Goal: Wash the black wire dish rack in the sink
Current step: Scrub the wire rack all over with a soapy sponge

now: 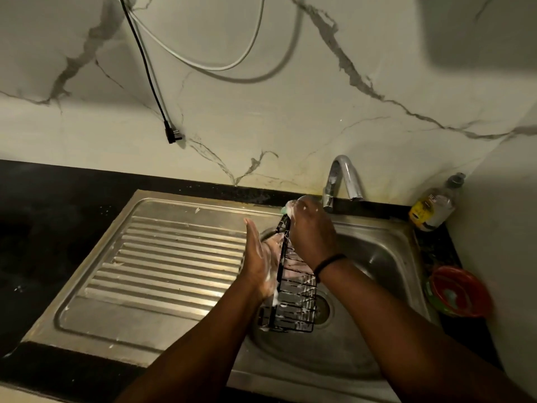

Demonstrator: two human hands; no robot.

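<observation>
The black wire dish rack (pixel 293 301) stands on end over the steel sink (pixel 383 257), streaked with white foam. My left hand (pixel 260 261) presses flat against the rack's left side, fingers straight, thumb side up, holding it upright. My right hand (pixel 309 228) is closed at the rack's top edge around a soapy sponge (pixel 286 209), of which only a greenish-white bit shows past my fingers. A black band circles my right wrist. The rack's lower end hangs near the drain (pixel 322 309).
The tap (pixel 341 178) curves over the basin just behind my right hand; no water stream shows. A ribbed drainboard (pixel 162 257) lies left. A liquid bottle (pixel 436 203) and a red bowl (pixel 459 290) sit on the right counter. A black plug (pixel 173 135) dangles on the wall.
</observation>
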